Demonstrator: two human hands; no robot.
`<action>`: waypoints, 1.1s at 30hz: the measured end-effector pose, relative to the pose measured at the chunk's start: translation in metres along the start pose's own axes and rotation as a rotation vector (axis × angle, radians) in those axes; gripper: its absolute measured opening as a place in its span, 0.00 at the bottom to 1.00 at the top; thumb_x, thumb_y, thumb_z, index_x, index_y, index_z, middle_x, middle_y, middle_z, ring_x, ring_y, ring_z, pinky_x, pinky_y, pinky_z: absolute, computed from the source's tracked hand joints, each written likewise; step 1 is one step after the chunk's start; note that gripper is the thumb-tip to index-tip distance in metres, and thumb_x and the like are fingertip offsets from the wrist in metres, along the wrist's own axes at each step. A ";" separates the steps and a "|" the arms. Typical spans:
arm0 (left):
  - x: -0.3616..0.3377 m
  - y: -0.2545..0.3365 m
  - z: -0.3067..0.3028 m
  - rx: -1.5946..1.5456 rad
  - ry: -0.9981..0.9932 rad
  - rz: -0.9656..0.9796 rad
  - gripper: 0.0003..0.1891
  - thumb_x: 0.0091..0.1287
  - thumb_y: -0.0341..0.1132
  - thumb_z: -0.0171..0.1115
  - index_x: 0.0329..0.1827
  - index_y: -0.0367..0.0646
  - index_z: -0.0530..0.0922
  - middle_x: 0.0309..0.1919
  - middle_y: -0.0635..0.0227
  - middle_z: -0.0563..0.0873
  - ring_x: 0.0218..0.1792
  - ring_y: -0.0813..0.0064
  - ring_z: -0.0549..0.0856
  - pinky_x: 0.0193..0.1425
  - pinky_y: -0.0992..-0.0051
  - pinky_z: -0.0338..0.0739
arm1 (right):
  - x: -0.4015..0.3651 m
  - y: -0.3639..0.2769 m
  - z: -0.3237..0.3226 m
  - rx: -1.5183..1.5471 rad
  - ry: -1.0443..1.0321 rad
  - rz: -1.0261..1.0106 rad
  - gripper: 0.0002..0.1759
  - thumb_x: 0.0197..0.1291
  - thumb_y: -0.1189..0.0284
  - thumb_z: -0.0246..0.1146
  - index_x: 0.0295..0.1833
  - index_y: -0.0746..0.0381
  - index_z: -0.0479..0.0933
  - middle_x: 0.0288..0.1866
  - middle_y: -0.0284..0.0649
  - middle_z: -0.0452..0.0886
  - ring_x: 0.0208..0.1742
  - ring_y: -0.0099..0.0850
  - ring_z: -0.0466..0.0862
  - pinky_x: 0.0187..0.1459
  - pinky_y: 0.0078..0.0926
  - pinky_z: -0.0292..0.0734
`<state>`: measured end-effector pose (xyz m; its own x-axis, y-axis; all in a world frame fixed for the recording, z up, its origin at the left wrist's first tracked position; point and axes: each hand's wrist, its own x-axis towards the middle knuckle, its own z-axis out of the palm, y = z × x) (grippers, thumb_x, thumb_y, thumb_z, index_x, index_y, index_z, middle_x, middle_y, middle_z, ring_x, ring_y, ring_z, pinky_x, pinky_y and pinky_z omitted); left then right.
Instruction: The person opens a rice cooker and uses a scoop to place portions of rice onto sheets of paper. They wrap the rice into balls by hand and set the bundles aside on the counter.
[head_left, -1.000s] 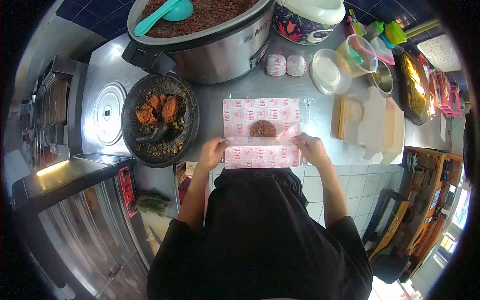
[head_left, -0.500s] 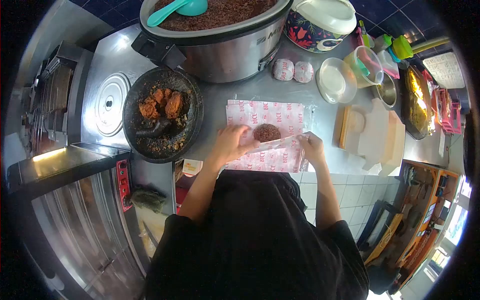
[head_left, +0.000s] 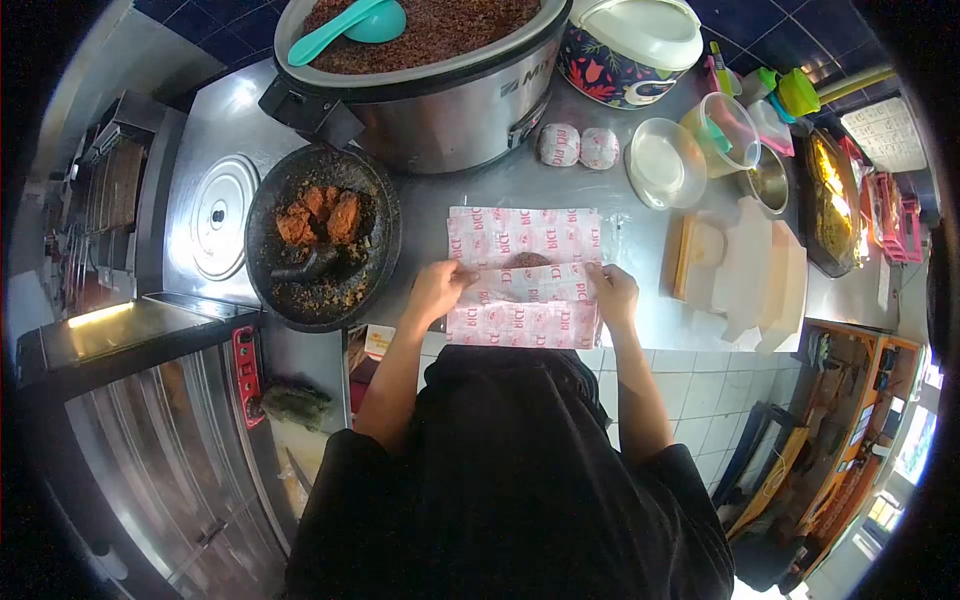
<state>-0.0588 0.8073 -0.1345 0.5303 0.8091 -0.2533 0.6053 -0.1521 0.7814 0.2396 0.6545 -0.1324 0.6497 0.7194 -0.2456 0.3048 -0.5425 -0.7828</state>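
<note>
A mound of brown rice (head_left: 530, 259) lies on a printed rice wrapping paper (head_left: 532, 284) at the counter's front edge. The paper's near edge is folded up, covering most of the mound so that only its far top shows. My left hand (head_left: 437, 292) pinches the left end of this fold. At the right end, my right hand (head_left: 614, 292) holds the same fold between thumb and fingers. More printed sheets lie in a stack (head_left: 520, 328) beneath. Two wrapped rice balls (head_left: 580, 147) sit beyond the paper, below the big cooker.
A large cooker of brown rice (head_left: 430, 130) with a turquoise scoop (head_left: 345, 35) stands at the back. To the left is a stone mortar (head_left: 385, 240) with fried pieces and a pestle. Plastic tubs (head_left: 665, 165) and open cardboard boxes (head_left: 745, 270) stand on the right.
The near edge of the paper has been raised over the rice mound, which was fully visible before. My left hand has shifted left and gripped the fold's left end; the right hand stays at its end.
</note>
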 end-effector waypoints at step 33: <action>0.031 0.075 0.085 0.522 0.272 0.464 0.35 0.64 0.50 0.68 0.72 0.42 0.73 0.69 0.48 0.72 0.72 0.42 0.67 0.74 0.30 0.53 | 0.043 -0.022 -0.020 0.461 -0.345 0.238 0.23 0.68 0.66 0.71 0.60 0.68 0.73 0.51 0.44 0.83 0.42 0.29 0.85 0.38 0.24 0.81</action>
<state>0.0536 0.7727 -0.1323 0.6752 0.6977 0.2393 0.5941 -0.7067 0.3842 0.2745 0.6885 -0.1138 0.3764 0.7426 -0.5539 -0.2028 -0.5173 -0.8314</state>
